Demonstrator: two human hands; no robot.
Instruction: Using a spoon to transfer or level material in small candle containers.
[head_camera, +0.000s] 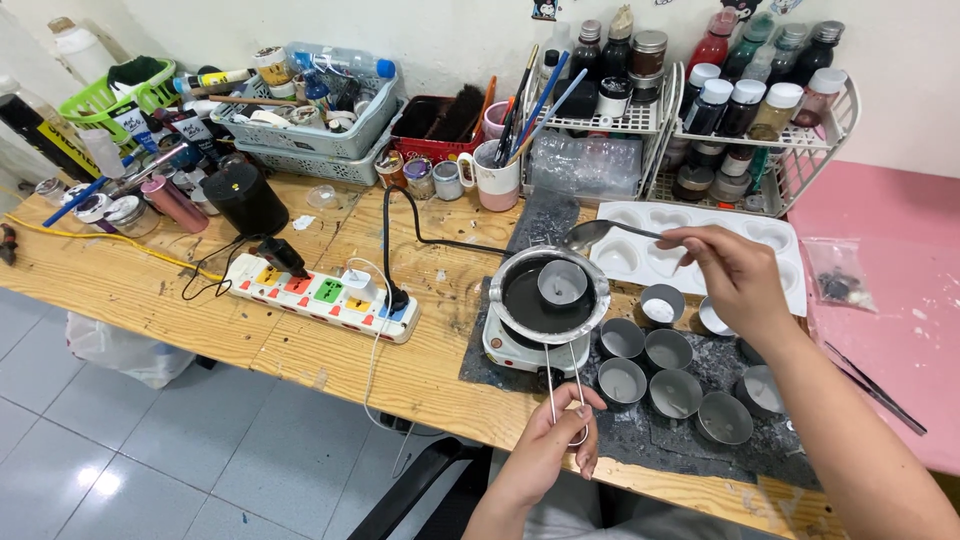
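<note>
Pot (548, 292) on hotplate (515, 350) holds dark melt; left hand (552, 440) grips its wire handle, right hand (725, 268) pinches spoon (592, 235); cups (668, 372) beside pot look mostly unfilled.

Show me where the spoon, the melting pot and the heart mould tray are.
spoon (590, 236), head view, on its bowl.
melting pot (520, 300), head view, on the dark liquid left of the small cup.
heart mould tray (775, 262), head view, on its right rim.

A small cup (562, 283) sits in the pot (548, 297) on the hotplate (510, 352), seemingly floating, tins (668, 350) to its right.
</note>
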